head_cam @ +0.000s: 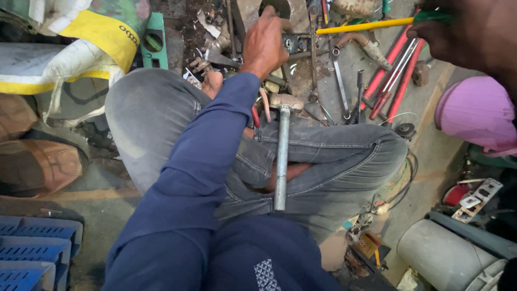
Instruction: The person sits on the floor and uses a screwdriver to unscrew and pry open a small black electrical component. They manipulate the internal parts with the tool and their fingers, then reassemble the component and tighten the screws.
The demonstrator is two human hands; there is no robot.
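Note:
My left hand [264, 44], at the end of a blue sleeve, reaches forward over my knee, and its fingers are curled down on a small dark metal fitting [293, 42] among the scrap on the floor. At the top right, close to the camera, my right hand [466, 29] grips the green handle of a screwdriver [366, 25]. Its yellow shaft points left, and the tip ends just beside the fitting. A hammer [281, 156] with a grey pipe handle lies across my crossed legs in grey jeans, head away from me, touched by neither hand.
Wrenches [340, 81], red-handled cutters [396, 73] and loose metal parts cover the floor ahead. A pink bucket [474, 113] and a grey pipe [447, 256] are at the right. A white and yellow sack [54, 59], a green level [153, 40] and a blue crate [32, 248] are at the left.

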